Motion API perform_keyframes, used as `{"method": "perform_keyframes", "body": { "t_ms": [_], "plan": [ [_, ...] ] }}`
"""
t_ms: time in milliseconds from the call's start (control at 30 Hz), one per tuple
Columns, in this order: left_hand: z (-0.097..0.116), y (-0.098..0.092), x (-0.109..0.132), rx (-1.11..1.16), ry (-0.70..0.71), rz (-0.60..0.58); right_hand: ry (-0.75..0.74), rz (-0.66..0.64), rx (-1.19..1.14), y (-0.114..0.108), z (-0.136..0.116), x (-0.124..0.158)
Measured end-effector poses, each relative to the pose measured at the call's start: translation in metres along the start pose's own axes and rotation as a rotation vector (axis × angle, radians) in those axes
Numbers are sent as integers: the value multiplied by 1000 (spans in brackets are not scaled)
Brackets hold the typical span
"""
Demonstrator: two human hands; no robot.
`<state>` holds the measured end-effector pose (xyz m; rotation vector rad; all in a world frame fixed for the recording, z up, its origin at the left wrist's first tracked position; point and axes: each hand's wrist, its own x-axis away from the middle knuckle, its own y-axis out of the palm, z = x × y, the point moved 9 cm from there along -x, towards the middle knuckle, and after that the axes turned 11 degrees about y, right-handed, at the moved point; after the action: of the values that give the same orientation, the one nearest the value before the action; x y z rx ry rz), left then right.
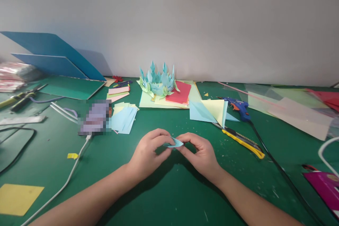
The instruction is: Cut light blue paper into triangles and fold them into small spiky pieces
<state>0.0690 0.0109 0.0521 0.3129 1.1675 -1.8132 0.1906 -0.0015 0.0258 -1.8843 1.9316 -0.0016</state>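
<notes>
Both hands meet over the green mat [169,190] in the middle of the table. My left hand [149,155] and my right hand [200,153] each pinch one end of a small folded light-blue paper piece [174,143], held just above the mat. The fingers of both hands are curled round it. Behind them stands a light-blue paper lotus [157,81] with green leaves, set on sheets of green, yellow and red paper.
A stack of light-blue paper slips [124,118] lies left of centre. Folded blue and yellow sheets [212,111], a yellow utility knife [243,141] and a blue glue gun [239,107] lie to the right. Blue boards [53,56] lean at the back left; a white cable [71,173] crosses the mat.
</notes>
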Motion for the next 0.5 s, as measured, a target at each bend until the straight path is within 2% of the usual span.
{"method": "perform_keyframes", "body": {
  "t_ms": [133,333,500],
  "plan": [
    [-3,3,1,49,-59,-18,53,38,5,-3,5,-1],
    [-31,7,16,333,-415,148,63,36,17,-3,6,-1],
    [-36,18,18,472,-503,94,56,26,21,-2,3,-1]
  ]
}}
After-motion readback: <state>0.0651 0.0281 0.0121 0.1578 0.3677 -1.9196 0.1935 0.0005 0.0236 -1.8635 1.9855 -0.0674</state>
